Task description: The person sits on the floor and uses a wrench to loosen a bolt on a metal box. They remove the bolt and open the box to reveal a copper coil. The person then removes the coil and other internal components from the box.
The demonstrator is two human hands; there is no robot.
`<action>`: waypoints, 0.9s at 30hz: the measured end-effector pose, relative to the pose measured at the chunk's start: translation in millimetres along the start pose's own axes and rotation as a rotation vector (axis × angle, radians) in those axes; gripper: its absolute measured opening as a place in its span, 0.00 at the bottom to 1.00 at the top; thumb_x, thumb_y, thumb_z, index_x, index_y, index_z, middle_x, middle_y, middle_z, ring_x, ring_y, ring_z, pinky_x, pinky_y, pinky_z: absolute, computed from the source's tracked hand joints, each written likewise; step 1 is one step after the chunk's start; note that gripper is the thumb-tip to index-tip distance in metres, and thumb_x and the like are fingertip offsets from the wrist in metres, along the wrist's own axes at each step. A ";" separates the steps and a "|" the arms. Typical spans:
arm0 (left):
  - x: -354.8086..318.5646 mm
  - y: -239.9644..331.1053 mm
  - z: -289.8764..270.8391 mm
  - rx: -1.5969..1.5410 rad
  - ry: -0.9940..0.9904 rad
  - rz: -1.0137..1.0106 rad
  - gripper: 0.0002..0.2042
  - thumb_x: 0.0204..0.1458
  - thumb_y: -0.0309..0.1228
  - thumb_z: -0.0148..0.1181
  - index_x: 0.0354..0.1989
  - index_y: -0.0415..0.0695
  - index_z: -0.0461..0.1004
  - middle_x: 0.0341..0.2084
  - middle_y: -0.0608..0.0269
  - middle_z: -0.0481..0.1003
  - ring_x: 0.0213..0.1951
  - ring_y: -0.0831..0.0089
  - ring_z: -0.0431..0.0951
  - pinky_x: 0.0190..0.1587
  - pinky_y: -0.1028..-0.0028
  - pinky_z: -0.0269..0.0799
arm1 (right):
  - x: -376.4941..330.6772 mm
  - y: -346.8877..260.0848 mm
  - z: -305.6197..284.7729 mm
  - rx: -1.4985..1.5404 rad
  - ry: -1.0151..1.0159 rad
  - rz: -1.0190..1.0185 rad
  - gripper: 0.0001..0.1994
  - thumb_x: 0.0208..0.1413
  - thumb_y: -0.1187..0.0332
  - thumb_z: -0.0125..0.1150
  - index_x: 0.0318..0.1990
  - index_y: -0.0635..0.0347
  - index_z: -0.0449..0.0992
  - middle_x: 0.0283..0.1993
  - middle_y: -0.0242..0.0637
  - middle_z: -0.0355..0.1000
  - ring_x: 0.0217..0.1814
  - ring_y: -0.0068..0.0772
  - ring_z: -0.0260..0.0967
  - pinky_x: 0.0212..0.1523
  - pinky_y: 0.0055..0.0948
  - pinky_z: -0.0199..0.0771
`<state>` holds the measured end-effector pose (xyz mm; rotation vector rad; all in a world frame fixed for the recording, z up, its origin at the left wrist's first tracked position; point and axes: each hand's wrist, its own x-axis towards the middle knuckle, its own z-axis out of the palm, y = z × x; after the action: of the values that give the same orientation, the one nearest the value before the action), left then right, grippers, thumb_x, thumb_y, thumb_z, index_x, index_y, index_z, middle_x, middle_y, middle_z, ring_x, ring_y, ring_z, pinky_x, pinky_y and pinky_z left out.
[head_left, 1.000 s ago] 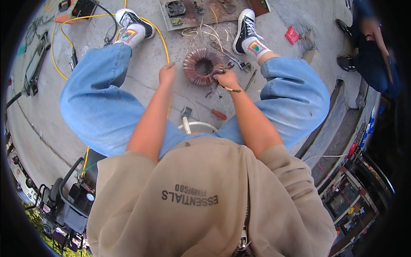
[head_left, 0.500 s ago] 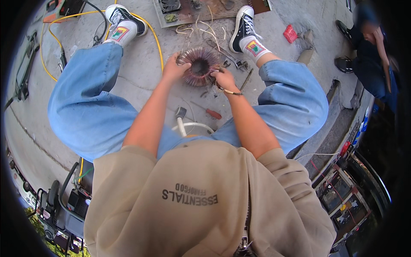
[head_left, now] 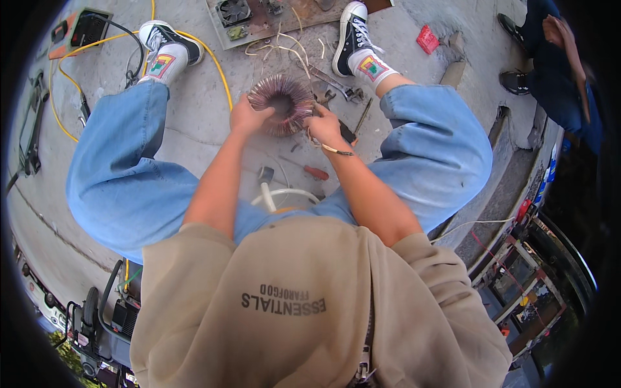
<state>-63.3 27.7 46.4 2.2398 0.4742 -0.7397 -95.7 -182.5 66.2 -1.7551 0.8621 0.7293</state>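
Note:
A ring-shaped coil (head_left: 299, 103) wound with copper-coloured wire is between my two hands, over the concrete floor. My left hand (head_left: 249, 118) grips its left side, thumb on the top by the central hole. On the right rim, the fingers of my right hand (head_left: 323, 127) are closed at the windings; a thin strand shows beside them. A corded bracelet circles that wrist. Just beyond the coil lies an adjustable wrench (head_left: 335, 83), with loose pale wires (head_left: 284, 46) farther off. On the near side are a red-handled screwdriver (head_left: 315, 172) and a hammer-like tool (head_left: 265, 174) with a white handle.
A metal panel (head_left: 259, 31) carrying a fan lies beyond my feet. A yellow cable (head_left: 223, 76) loops on the left near an orange-and-black device (head_left: 89, 29). At right are a red packet (head_left: 427, 40), a broken concrete channel (head_left: 501, 178) and another person's legs (head_left: 550, 77).
The view has shifted, so most floor things appear farther left and higher. Both hands have brought the coil slightly closer to me and keep hold of it.

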 end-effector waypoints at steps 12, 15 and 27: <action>-11.5 0.5 -32.7 0.254 0.311 0.165 0.22 0.43 0.38 0.69 0.44 0.37 0.74 0.39 0.48 0.78 0.44 0.56 0.78 0.48 0.65 0.71 | -72.9 -10.8 58.4 0.294 -0.024 -0.204 0.29 0.44 0.71 0.59 0.56 0.74 0.67 0.23 0.40 0.74 0.25 0.25 0.72 0.27 0.27 0.71; -20.7 4.8 -47.6 0.143 0.207 0.247 0.17 0.52 0.34 0.58 0.48 0.38 0.74 0.43 0.46 0.74 0.48 0.51 0.74 0.52 0.63 0.69 | -91.5 -46.4 57.6 0.408 -0.114 -0.209 0.30 0.45 0.72 0.59 0.58 0.75 0.65 0.25 0.39 0.75 0.25 0.24 0.72 0.27 0.25 0.71; -30.3 -49.6 -76.1 -0.535 0.362 -0.153 0.27 0.52 0.34 0.61 0.59 0.36 0.64 0.45 0.57 0.74 0.47 0.68 0.73 0.50 0.73 0.67 | 4.6 -27.1 76.4 0.316 -0.036 -0.320 0.22 0.50 0.72 0.57 0.55 0.67 0.71 0.41 0.42 0.78 0.32 0.26 0.74 0.34 0.26 0.74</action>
<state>-84.8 113.3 83.7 1.8368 0.9092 -0.2293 -76.8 -104.7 52.7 -1.5407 0.6135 0.3884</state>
